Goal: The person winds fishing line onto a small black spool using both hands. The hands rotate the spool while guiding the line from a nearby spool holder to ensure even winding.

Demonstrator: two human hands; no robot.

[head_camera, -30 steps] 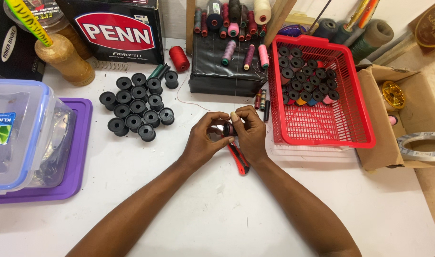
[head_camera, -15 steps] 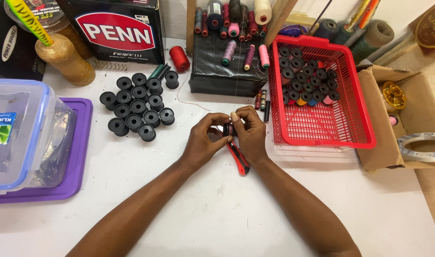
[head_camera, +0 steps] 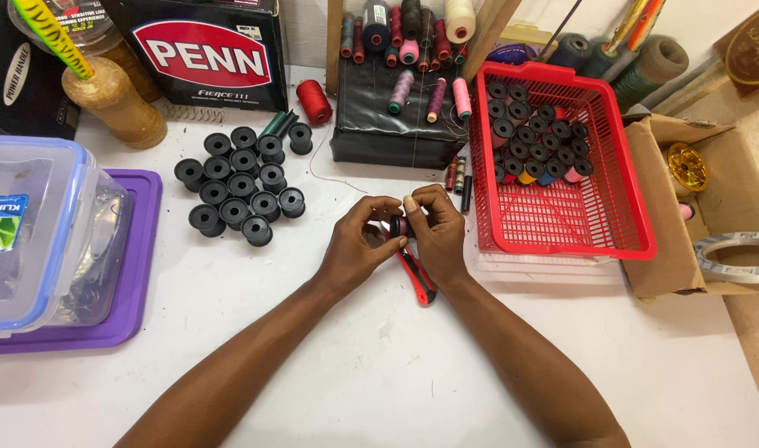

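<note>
While the white worktop [head_camera: 396, 365] carries everything, its biggest load is a clear plastic box with a blue rim [head_camera: 39, 232] at the left edge, resting on a purple lid [head_camera: 139, 274]. Toward the right edge sits a red basket [head_camera: 570, 224], with thread-wound bobbins [head_camera: 533, 141] crowded into its far end. Near the far left corner, a cluster of empty black bobbins [head_camera: 240, 187] stands on the bare surface. At the middle of the worktop, the left hand [head_camera: 355, 249] and right hand [head_camera: 437, 232] meet, fingertips of both pinched around one small black bobbin [head_camera: 398, 226] held just above the surface. Directly beneath them lies a red and black utility knife [head_camera: 418, 280], partly hidden by the right hand.
</note>
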